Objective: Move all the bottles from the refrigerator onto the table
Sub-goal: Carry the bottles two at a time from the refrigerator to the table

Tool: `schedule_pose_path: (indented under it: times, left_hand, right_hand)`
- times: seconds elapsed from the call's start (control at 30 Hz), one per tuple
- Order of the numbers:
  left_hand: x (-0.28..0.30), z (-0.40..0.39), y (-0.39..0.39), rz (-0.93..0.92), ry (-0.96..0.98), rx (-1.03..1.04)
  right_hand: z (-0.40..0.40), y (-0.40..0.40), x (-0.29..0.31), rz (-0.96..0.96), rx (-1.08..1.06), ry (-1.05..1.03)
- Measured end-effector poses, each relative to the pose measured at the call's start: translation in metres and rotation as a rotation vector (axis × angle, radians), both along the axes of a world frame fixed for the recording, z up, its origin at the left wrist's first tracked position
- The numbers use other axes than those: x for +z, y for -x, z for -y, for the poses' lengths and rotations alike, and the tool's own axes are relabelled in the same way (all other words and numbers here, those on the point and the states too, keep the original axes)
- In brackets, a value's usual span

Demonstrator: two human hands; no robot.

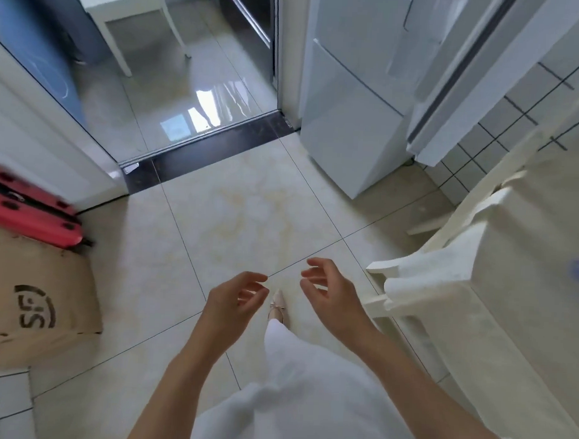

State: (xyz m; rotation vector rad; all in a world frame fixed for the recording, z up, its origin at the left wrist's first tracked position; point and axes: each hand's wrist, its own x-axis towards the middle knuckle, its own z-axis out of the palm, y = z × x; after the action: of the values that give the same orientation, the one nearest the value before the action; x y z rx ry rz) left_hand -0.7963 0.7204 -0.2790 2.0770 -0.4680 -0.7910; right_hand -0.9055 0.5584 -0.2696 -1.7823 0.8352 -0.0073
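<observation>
Left hand (pixel 237 299) and right hand (pixel 325 288) spread loosely, holding nothing, over floor. Refrigerator (pixel 354 100) far right; desk (pixel 526 260) near right.

The refrigerator (pixel 354 100) at the far right is cut off by the top edge, its inside hidden behind closed doors. The table (pixel 523 260) runs off the right edge. At the left edge, a red suitcase (pixel 29 210) is blurred and cropped.

Glossy beige floor tiles (pixel 249 218) — white chair (pixel 410 289) right.
</observation>
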Motion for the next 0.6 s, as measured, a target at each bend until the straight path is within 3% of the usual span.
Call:
schedule_pose_path:
  times: [0.3, 0.6]
  left_hand:
    - [0.027, 0.046, -0.152, 0.016, -0.039, 0.036]
    - [0.013, 0.057, -0.286, -0.008, -0.089, 0.091]
  right_hand:
    - [0.049, -0.155, 0.019, -0.017, 0.146, 0.057]
    - [0.080, -0.275, 0.022, -0.032, 0.100, 0.021]
